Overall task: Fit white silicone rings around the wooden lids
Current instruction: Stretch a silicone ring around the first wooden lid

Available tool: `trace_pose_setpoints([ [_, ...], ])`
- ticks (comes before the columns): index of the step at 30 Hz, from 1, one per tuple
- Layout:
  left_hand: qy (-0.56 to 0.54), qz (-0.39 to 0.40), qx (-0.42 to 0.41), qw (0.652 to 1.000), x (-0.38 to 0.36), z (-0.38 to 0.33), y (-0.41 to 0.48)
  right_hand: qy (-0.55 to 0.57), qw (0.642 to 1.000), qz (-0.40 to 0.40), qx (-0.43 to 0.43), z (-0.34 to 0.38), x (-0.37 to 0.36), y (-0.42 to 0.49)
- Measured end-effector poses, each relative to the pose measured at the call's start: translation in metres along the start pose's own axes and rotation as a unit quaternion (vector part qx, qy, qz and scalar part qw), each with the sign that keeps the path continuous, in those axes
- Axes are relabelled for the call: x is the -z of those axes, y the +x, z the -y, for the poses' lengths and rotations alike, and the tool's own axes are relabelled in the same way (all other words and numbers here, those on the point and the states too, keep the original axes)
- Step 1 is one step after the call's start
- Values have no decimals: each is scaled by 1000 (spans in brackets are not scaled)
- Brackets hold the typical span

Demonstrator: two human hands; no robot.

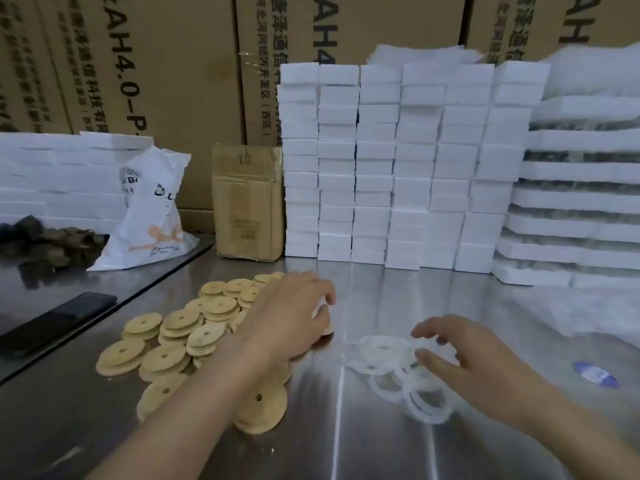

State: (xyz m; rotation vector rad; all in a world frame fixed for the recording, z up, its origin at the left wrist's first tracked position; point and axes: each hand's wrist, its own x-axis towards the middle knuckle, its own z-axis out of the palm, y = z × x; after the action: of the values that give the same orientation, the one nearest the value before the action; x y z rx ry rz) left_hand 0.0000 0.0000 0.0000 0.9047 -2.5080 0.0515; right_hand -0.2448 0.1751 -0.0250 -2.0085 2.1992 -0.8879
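A heap of round wooden lids, each with a small centre hole, lies on the steel table at the left. My left hand reaches over the heap's right side, its curled fingers gripping a lid at the far edge; a bit of white shows under the fingertips. To the right lies a loose pile of translucent white silicone rings. My right hand hovers over that pile with fingers spread and slightly bent, its fingertips at the rings; the hand is blurred and holds nothing that I can see.
Stacks of white foam blocks stand along the back, with foam trays at the right. A small cardboard box and white plastic bag sit at back left. A dark phone lies at left, a blue-white label at right.
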Motion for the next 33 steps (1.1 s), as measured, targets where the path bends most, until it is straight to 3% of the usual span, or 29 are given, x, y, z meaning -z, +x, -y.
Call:
trace_pose_setpoints([
  [6, 79, 103, 5, 992, -20, 23, 0, -27, 994, 102, 21, -16, -25, -9],
  [10, 92, 73, 2, 993, -31, 18, 2, -25, 995, 98, 10, -16, -28, -7],
  [16, 17, 23, 13, 1000, -31, 6, 4, -32, 996, 87, -7, -14, -29, -6],
  [22, -222, -29, 4, 975, -39, -14, 1, -41, 996, 69, -41, -9, -32, -6],
  [25, -326, -59, 5, 943, -36, -26, 0, -55, 996, 53, -54, -9, -31, -4],
  [27, -415, -39, 18, 909, -32, -34, -1, -52, 997, 21, -44, -8, -31, -5],
  [30, -518, -9, 18, 855, -28, -47, -4, 125, 988, -68, -57, 2, -29, -6],
  [33, -537, 19, 2, 843, -27, -56, -7, 373, 923, -65, -68, 19, -25, -2],
])
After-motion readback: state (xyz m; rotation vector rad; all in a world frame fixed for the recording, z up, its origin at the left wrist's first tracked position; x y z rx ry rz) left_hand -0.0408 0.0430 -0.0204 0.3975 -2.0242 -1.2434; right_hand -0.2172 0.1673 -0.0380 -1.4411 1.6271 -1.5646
